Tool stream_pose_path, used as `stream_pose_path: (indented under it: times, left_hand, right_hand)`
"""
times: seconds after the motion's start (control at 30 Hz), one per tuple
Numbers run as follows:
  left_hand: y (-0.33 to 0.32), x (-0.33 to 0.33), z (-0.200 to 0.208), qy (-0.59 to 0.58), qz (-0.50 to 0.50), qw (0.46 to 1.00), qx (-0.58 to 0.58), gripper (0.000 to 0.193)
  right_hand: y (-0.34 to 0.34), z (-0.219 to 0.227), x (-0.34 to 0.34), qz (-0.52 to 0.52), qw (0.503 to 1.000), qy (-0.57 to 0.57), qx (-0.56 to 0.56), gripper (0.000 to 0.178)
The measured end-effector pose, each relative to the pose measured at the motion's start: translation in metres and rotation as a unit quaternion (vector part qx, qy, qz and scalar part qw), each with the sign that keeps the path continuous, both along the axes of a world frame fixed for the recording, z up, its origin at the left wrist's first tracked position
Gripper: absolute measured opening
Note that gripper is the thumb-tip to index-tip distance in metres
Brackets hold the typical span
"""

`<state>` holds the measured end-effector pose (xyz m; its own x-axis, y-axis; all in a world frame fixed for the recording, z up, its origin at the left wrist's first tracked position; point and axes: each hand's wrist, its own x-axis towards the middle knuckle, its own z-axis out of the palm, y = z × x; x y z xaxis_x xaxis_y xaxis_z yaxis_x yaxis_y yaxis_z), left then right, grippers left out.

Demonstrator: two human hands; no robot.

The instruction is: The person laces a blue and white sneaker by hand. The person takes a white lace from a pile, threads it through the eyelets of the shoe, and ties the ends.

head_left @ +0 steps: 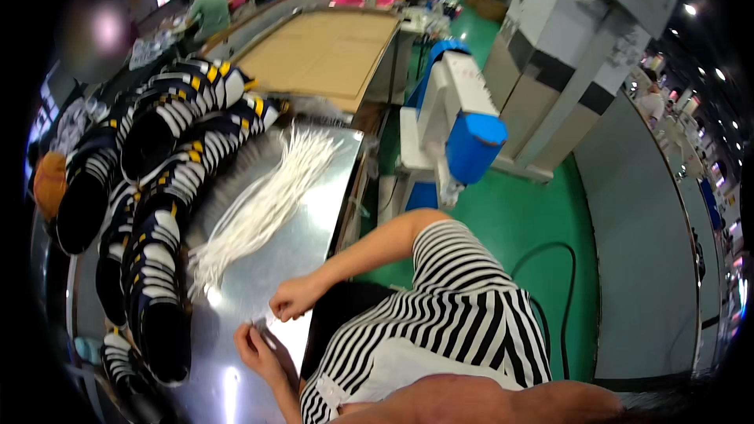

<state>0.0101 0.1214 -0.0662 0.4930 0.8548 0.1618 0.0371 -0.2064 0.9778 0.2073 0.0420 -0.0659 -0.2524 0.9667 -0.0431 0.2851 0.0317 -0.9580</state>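
- A factory floor painted green [518, 220] spreads to the right of a shiny metal worktable [314, 212], with a cardboard-topped bench [326, 51] at the far end.
- Rows of dark shoes with white stripes and yellow accents [153, 188] fill the table's left side.
- A bundle of white laces [259, 208] lies just right of the shoes, mid-table.
- At the near edge, the right hand [294, 297] is curled closed; the left hand [253, 345] pinches its fingers together; what they hold is too small to tell.
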Motion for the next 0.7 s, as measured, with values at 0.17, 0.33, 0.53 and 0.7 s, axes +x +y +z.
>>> stream_pose_path:
  times: [0.17, 0.33, 0.53, 0.7]
  left_hand:
    - [-0.001, -0.009, -0.002, -0.005, -0.031, 0.998, 0.051, 0.009]
    - [-0.004, -0.018, -0.011, -0.03, -0.02, 0.999, 0.007, 0.008]
    - [0.01, -0.02, -0.018, -0.138, -0.002, 0.979, -0.152, 0.02]
    - [0.014, -0.022, -0.024, -0.203, 0.034, 0.958, -0.201, 0.022]
  right_hand:
    - [-0.01, 0.009, 0.0, -0.038, 0.997, 0.01, -0.072, 0.022]
    - [0.004, 0.001, -0.017, 0.007, 0.995, -0.045, -0.09, 0.022]
    - [0.03, 0.012, -0.036, 0.027, 0.996, -0.071, -0.04, 0.023]
    - [0.023, 0.026, -0.023, -0.012, 0.997, -0.054, -0.056, 0.023]
